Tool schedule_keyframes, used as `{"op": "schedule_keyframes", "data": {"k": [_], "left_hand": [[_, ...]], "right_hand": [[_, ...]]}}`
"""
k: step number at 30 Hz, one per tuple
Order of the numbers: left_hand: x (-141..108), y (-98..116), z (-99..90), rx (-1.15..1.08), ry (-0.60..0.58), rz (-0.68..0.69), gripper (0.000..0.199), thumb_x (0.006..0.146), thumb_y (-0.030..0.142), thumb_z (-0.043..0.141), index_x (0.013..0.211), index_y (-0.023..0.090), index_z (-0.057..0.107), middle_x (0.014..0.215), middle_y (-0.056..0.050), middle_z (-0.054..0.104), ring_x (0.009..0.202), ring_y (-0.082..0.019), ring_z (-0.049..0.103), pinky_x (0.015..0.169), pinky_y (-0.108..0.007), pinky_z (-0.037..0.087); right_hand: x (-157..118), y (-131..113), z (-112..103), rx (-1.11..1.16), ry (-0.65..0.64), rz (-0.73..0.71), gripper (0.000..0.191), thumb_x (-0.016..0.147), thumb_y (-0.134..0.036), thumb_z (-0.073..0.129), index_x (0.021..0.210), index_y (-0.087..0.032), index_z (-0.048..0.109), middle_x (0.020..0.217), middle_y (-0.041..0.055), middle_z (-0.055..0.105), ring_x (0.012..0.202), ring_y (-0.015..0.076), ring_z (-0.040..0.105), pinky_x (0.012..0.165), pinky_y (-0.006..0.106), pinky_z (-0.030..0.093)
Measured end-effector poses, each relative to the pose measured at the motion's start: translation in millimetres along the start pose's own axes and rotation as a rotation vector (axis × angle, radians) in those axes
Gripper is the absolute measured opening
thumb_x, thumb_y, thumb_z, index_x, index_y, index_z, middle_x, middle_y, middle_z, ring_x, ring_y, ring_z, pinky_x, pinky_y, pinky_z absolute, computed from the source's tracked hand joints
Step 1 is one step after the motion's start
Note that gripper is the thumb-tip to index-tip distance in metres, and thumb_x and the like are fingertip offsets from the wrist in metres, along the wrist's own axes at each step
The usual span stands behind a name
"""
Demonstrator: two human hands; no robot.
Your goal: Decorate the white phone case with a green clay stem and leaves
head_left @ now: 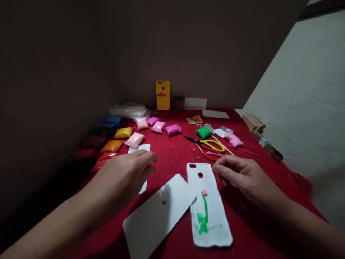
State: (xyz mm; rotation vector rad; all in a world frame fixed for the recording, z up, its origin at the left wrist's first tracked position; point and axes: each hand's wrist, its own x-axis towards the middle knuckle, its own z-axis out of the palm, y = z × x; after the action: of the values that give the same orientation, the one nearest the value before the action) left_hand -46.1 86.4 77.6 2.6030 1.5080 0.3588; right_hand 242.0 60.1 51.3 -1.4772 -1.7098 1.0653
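The white case (211,225) is laid toward the desk's (172,158) near edge. A card (151,225), overlapping it, is cut off by the frame. Another card (145,147) is partly hidden by the blurred left hand (132,167); its grip cannot be told. The right hand (237,172) is pinched beside the case; any hold cannot be confirmed. Markings on the brown packet (194,119) are illegible.

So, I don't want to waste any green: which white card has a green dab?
The nearest white card, its corner meeting the white phone case: it alone shows a green dab; the others look plain white where visible.
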Motion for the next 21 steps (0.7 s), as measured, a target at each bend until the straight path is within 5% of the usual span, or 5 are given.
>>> {"op": "schedule_keyframes", "data": {"k": [5, 10, 16, 19, 21], "left_hand": [[100, 16, 20.8, 0.033, -0.071, 0.083, 0.018, 0.093, 0.029, 0.051, 0.099, 0.017, 0.064, 0.099, -0.005, 0.066, 0.09, -0.02, 0.063, 0.078, -0.037, 0.051], [163, 33, 53.3, 0.014, -0.164, 0.139, 0.032, 0.091, 0.034, 0.056, 0.118, 0.017, 0.057, 0.119, -0.008, 0.06, 0.1, -0.021, 0.061, 0.084, -0.042, 0.053], [196, 72, 59.7, 0.006, -0.139, 0.208, 0.032, 0.091, 0.034, 0.056, 0.119, 0.018, 0.056, 0.12, -0.009, 0.059, 0.101, -0.021, 0.061, 0.085, -0.043, 0.053], [196, 74, 48.3, -0.006, -0.107, 0.218, 0.031, 0.091, 0.034, 0.056, 0.117, 0.017, 0.057, 0.119, -0.008, 0.06, 0.1, -0.021, 0.061, 0.085, -0.042, 0.053], [188, 65, 37.9, -0.015, -0.094, 0.218, 0.027, 0.091, 0.035, 0.056, 0.111, 0.016, 0.06, 0.112, -0.007, 0.063, 0.095, -0.019, 0.063, 0.083, -0.04, 0.053]], "right_hand": [[0, 15, -2, -0.096, 0.106, -0.206, 0.022, 0.091, -0.034, 0.052, 0.081, -0.018, 0.063, 0.073, 0.0025, 0.063, 0.066, 0.0147, 0.057, 0.061, 0.024, 0.043], [5, 25, -10, -0.306, 0.103, -0.404, 0.026, 0.092, -0.019, 0.042, 0.071, -0.016, 0.057, 0.065, 0.0034, 0.059, 0.06, 0.0127, 0.053, 0.058, 0.024, 0.038], [-3, 22, -1, -0.328, 0.024, -0.642, 0.016, 0.082, -0.014, 0.044, 0.076, -0.015, 0.059, 0.064, 0.0031, 0.057, 0.056, 0.0134, 0.049, 0.056, 0.026, 0.035], [-6, 23, 2, -0.379, -0.043, -0.805, 0.02, 0.083, -0.013, 0.042, 0.081, -0.012, 0.062, 0.065, 0.0039, 0.058, 0.059, 0.0144, 0.05, 0.056, 0.028, 0.035], [-2, 27, -5, -0.497, -0.041, -0.762, 0.019, 0.085, -0.014, 0.044, 0.081, -0.013, 0.063, 0.068, 0.003, 0.059, 0.061, 0.014, 0.052, 0.057, 0.027, 0.036]]}}
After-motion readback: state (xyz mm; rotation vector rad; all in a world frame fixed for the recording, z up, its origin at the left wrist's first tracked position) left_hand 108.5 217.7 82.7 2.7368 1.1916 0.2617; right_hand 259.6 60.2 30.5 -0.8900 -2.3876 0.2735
